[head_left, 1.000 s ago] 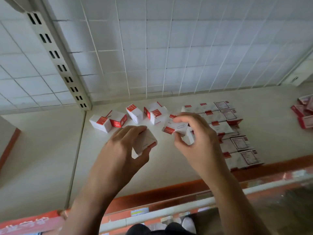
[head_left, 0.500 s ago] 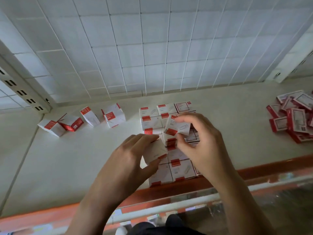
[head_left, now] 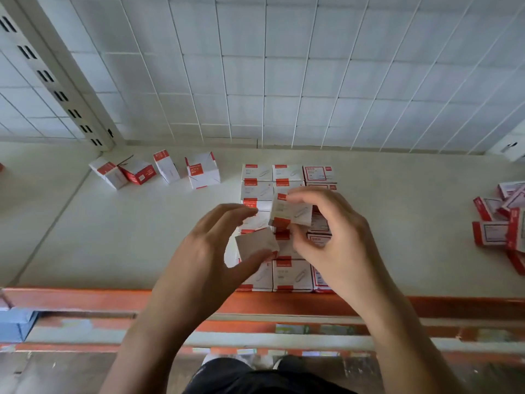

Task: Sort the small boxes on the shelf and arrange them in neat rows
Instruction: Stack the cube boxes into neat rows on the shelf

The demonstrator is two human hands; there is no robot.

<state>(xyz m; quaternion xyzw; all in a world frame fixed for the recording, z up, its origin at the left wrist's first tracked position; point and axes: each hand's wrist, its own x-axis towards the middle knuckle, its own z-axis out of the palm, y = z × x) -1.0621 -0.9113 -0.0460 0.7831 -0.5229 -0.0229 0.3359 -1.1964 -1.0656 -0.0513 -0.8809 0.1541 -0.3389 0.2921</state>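
Small white boxes with red bands lie in neat rows (head_left: 287, 174) on the cream shelf (head_left: 142, 237), running from the back toward the front edge. My left hand (head_left: 204, 251) pinches one small box (head_left: 255, 245) by its plain side just above the left row. My right hand (head_left: 335, 240) holds another small box (head_left: 289, 213), label up, over the middle of the rows. Both hands hide the rows' centre.
Several loose white-and-red boxes (head_left: 159, 172) sit tumbled at the back left near a slotted upright (head_left: 54, 83). A jumble of red-edged flat boxes (head_left: 500, 220) lies at the right. A white wire grid (head_left: 284, 66) backs the shelf; an orange lip (head_left: 85, 298) runs along the front.
The view has swung so the arranged rows now sit in the centre. Both hands, each still holding a box, have come over the rows from the left.
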